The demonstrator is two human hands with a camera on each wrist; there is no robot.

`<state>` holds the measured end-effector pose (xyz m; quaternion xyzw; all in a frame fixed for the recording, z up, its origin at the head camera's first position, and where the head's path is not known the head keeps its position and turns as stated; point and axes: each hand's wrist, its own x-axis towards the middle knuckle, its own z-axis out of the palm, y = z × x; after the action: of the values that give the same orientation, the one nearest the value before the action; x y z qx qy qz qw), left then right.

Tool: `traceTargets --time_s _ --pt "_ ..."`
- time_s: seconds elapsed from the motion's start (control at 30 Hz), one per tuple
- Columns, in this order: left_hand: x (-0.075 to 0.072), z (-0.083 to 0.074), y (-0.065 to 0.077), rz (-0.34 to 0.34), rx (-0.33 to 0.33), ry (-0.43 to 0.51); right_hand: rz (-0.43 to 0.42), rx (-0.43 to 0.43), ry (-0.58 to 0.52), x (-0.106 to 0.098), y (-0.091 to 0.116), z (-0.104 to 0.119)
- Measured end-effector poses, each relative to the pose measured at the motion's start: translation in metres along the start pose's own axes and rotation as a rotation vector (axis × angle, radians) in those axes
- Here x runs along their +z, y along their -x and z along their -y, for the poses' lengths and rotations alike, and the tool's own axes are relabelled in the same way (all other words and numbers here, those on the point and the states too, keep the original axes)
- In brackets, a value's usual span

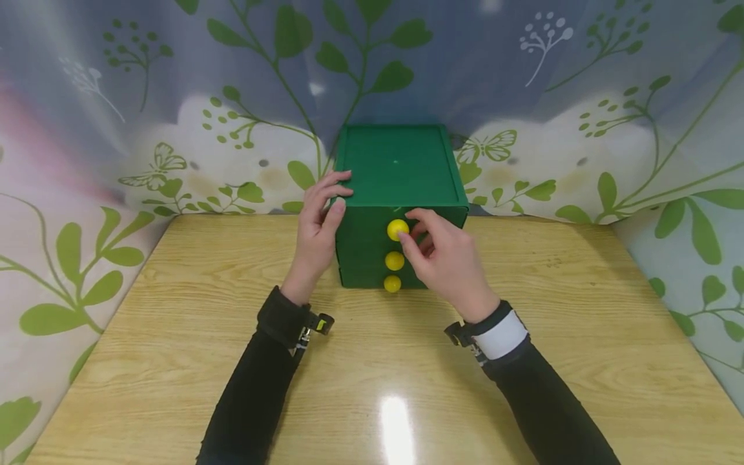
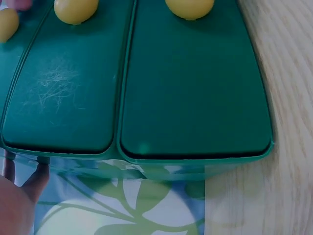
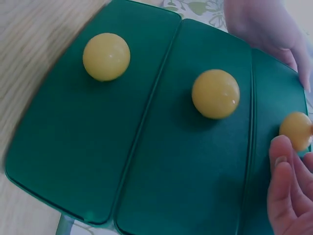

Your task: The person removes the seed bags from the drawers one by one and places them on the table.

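A small green drawer cabinet (image 1: 401,165) stands on the table, its front lined with three stacked drawers that each carry a round yellow knob. My right hand (image 1: 447,258) pinches the top knob (image 1: 398,230) between thumb and fingertips; the right wrist view shows the fingers on either side of that knob (image 3: 295,130). Below it are the middle knob (image 1: 394,261) and the bottom knob (image 1: 392,283). At the cabinet's upper left edge my left hand (image 1: 318,226) rests with extended fingers, fingertips on the top and thumb by the front corner. All drawers look closed.
The wooden table (image 1: 203,336) spreads around the cabinet on its front and sides. Directly behind hangs a leaf-patterned curtain (image 1: 244,116), which also lines both sides. The middle drawer front bears pale scratches (image 2: 57,81).
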<state>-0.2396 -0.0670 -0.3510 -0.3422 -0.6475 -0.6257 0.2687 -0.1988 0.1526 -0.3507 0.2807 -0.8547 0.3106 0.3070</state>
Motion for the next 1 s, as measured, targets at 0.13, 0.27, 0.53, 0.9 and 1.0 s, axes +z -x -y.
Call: traceTargets --time_s 0.13,0.27,0.53,0.9,1.0 --pt "-0.001 -0.001 -0.002 -0.012 0.013 0.010 0.010 -0.015 -0.017 0.004 0.000 0.000" --pt "-0.004 -0.002 -0.005 -0.016 0.030 0.003 0.007 -0.028 -0.034 0.006 -0.001 0.001" --pt "-0.015 -0.007 -0.011 0.065 -0.084 -0.005 0.026 0.047 -0.090 0.007 -0.001 0.004" --pt "-0.039 0.021 -0.013 0.184 -0.250 0.052 0.004 0.056 -0.089 0.008 0.002 0.007" --pt "-0.042 0.022 -0.013 0.197 -0.266 0.065 0.007 0.063 -0.089 0.007 0.003 0.010"
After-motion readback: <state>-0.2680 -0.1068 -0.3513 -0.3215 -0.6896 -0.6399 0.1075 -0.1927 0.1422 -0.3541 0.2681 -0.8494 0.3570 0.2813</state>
